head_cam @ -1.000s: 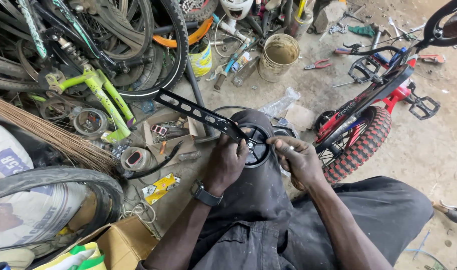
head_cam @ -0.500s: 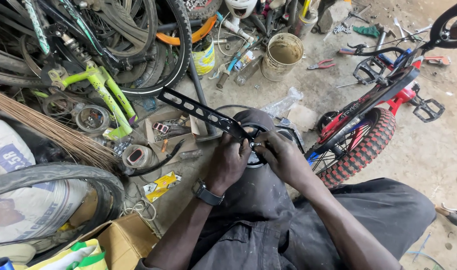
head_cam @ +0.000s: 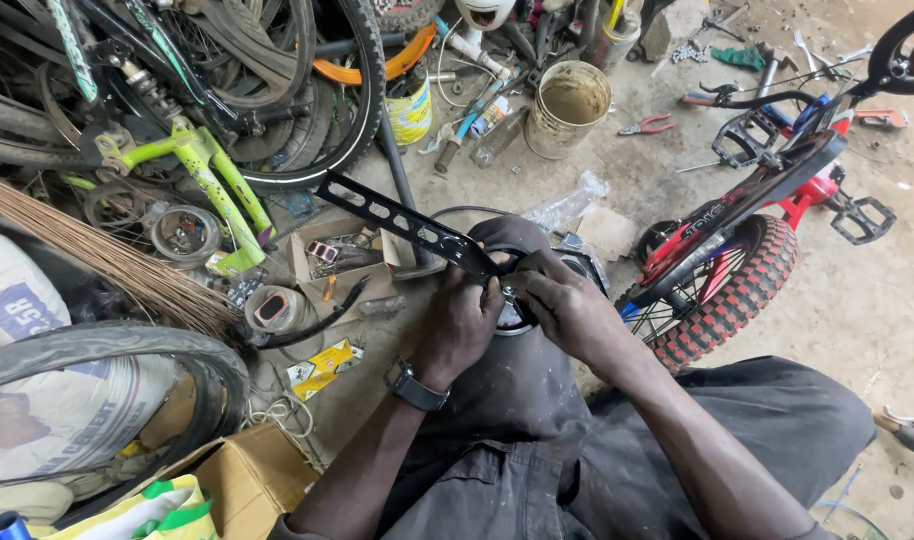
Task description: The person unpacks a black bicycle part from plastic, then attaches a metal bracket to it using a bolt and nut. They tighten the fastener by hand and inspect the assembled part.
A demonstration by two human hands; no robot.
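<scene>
The black perforated bracket (head_cam: 397,218) is the landmark here: a long flat strip with a row of holes, its long axis running from the upper left, near the black tyre (head_cam: 362,100), down to the right, where its lower end meets a small round black wheel part (head_cam: 517,312) held over the person's knee. Both hands close in at that lower end. The left hand (head_cam: 464,322) sits directly below the bracket's end, its grip clenched around the strip and the round part's rim; the right hand (head_cam: 567,305) lies to the right of the end, fingers curled and pinching at the junction, though what they pinch is hidden. The left hand is the nearer to the strip itself, and the bracket's free end points away from both grips, up and to the left. Beyond that free end lies a green bicycle frame (head_cam: 212,175); right of the hands stands a small red bicycle (head_cam: 737,240) on the floor (head_cam: 877,320).
</scene>
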